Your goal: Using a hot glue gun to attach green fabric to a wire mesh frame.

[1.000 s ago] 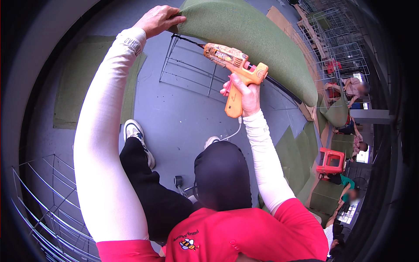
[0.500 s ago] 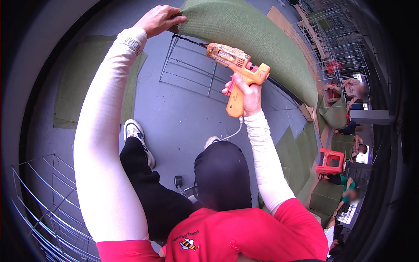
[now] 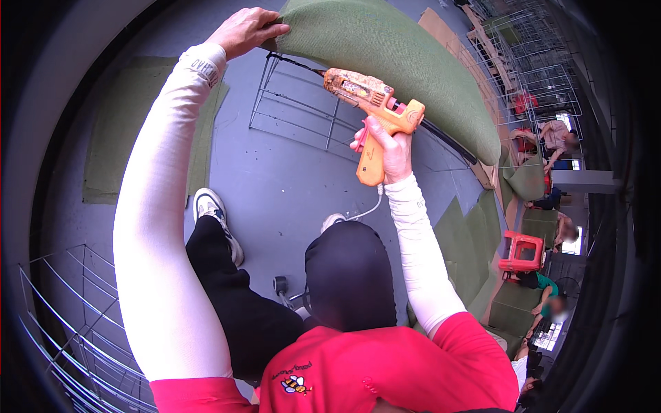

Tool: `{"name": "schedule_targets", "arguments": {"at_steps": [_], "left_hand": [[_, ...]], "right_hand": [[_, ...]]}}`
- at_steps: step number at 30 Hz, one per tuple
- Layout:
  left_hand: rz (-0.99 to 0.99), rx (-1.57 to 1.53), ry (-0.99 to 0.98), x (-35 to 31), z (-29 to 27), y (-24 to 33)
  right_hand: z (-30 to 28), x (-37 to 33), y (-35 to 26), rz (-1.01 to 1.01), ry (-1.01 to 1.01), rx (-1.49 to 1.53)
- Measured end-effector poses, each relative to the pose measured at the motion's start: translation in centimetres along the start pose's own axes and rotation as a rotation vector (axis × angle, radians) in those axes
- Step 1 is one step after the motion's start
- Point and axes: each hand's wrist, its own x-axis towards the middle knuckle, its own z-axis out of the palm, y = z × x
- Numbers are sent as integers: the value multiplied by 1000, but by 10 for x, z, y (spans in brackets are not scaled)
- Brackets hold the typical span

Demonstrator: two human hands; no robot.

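Observation:
My right hand [image 3: 389, 148] is wrapped round the handle of an orange hot glue gun [image 3: 372, 157], fingers at its red trigger. The gun's stained nozzle end points left, at a dark bar along the top of a wire frame [image 3: 292, 98]. Over that frame lies a green woven mat [image 3: 392, 55], its near edge lifted above the bar. At the mat's left corner, my left hand [image 3: 248, 31] pinches the edge between thumb and fingers. A white cord [image 3: 377, 203] runs down from the gun's handle.
More green mats [image 3: 131, 131] lie on the grey floor at left, and others [image 3: 468, 241] at right. A wire rack [image 3: 82, 323] stands at lower left. Along the right are a red stool [image 3: 521, 252], stacked wire frames [image 3: 544, 82] and several people at work.
Almost nothing differs. Both hands, the glue gun and the mat's corner sit very slightly further left in the picture, as does the wire frame.

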Motion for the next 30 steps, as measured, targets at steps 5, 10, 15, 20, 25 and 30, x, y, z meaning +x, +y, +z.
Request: {"name": "schedule_targets", "arguments": {"at_steps": [5, 10, 15, 20, 25, 30], "left_hand": [[16, -18, 21, 0, 3, 1], [-2, 2, -7, -1, 1, 7], [48, -34, 93, -2, 7, 3], [16, -38, 17, 0, 5, 3], [18, -23, 14, -2, 0, 5], [41, -55, 73, -3, 6, -1]], "right_hand": [[-5, 1, 6, -1, -28, -3], [-5, -3, 3, -11, -10, -7], [1, -5, -4, -53, 2, 15], [-5, -3, 3, -23, -11, 9], [-2, -3, 2, -48, -19, 4], [-2, -4, 3, -60, 3, -17]]}}
